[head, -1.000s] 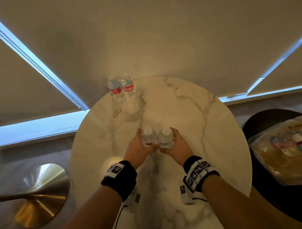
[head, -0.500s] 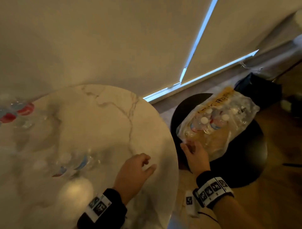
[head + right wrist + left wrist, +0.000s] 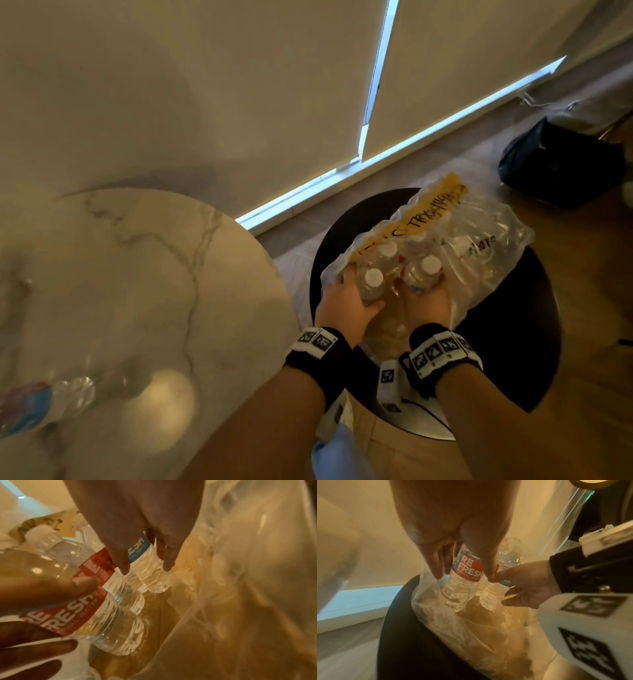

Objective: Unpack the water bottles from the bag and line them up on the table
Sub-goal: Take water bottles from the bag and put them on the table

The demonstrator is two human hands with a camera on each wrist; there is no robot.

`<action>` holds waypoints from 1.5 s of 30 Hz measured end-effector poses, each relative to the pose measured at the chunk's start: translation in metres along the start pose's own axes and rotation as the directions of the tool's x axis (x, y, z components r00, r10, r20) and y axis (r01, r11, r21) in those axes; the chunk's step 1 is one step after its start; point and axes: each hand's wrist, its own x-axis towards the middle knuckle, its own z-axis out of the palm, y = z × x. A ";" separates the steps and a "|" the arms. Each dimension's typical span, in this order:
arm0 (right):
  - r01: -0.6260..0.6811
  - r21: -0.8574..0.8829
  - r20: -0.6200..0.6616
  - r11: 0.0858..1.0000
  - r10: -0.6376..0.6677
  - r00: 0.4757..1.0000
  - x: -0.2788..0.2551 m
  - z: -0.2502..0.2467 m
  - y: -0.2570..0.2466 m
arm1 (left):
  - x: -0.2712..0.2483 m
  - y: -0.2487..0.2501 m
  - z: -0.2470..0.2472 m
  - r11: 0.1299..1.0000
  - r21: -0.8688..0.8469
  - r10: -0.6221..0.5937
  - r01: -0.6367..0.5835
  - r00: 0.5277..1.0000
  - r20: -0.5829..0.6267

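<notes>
A clear plastic bag [image 3: 479,240] of water bottles lies on a black round stool [image 3: 513,342] to the right of the marble table [image 3: 137,274]. Both hands are inside the bag's mouth. My left hand [image 3: 349,298] grips a white-capped bottle [image 3: 373,281] with a red label [image 3: 467,569]. My right hand [image 3: 424,301] grips a second bottle [image 3: 430,265] round its label [image 3: 145,555]. A third bottle's cap [image 3: 388,250] shows just behind them. In the left wrist view both held bottles stand upright, side by side. One blurred bottle [image 3: 34,407] stands on the table at lower left.
The table's round edge passes close to the left of the stool. A dark bag [image 3: 555,164] sits on the wooden floor at upper right. Window blinds close off the far side.
A second ago both hands held two bottles on the table. They let go, swung right to the stool, and each now grips a bottle in the bag.
</notes>
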 end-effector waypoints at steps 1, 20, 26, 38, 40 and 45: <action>-0.002 0.002 -0.002 1.000 0.002 1.000 0.001 0.001 0.002 | 0.002 0.001 0.002 0.999 -0.049 0.012 -0.013 1.000 -0.019; 0.440 0.106 0.484 0.892 -0.433 0.760 -0.275 0.033 -0.075 | -0.231 -0.095 -0.192 0.956 -0.292 -0.070 -0.034 0.938 -0.339; 0.442 0.074 0.668 0.894 -0.374 0.643 -0.384 0.131 -0.074 | -0.324 -0.195 -0.252 0.961 -0.226 -0.244 0.159 0.872 -0.425; 0.465 0.049 0.702 0.884 -0.362 0.613 -0.442 0.224 -0.104 | -0.340 -0.257 -0.311 0.933 -0.230 -0.355 0.277 0.811 -0.465; 0.501 0.012 0.742 0.865 -0.343 0.575 -0.435 0.218 -0.102 | -0.344 -0.255 -0.308 0.921 -0.088 -0.383 0.378 0.845 -0.373; 0.501 -0.056 0.742 0.864 -0.299 0.600 -0.393 0.165 -0.083 | -0.352 -0.243 -0.277 0.847 0.190 -0.452 0.496 0.861 -0.233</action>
